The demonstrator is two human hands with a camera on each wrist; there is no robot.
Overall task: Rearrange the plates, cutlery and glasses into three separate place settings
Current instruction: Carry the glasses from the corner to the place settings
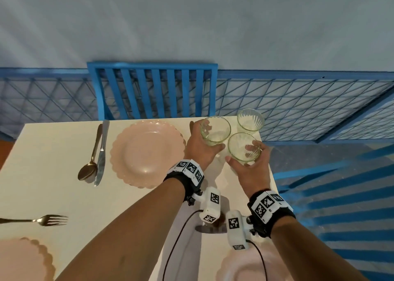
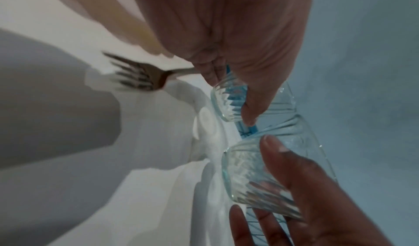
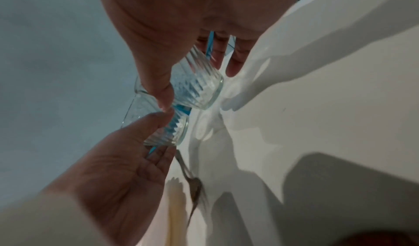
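Three clear ribbed glasses stand out at the white table's (image 1: 53, 174) far right corner. My left hand (image 1: 207, 135) grips one glass (image 1: 215, 131) round its side. My right hand (image 1: 242, 152) grips the nearer glass (image 1: 244, 148). In the wrist views both held glasses (image 2: 226, 104) (image 3: 199, 90) hang just above the tabletop. The third glass (image 1: 250, 120) stands alone behind them. A pink scalloped plate (image 1: 147, 152) lies left of my hands, with a spoon (image 1: 89, 165) and a knife (image 1: 102, 152) beside it. Two more pink plates (image 1: 23, 261) (image 1: 245, 268) lie at the near edge.
A fork (image 1: 49, 220) lies near the lower-left plate; another fork (image 2: 140, 78) lies under my left hand beside the far plate. A blue slatted chair (image 1: 153, 88) stands at the far edge. The table's right edge (image 1: 269, 163) runs close to my right hand.
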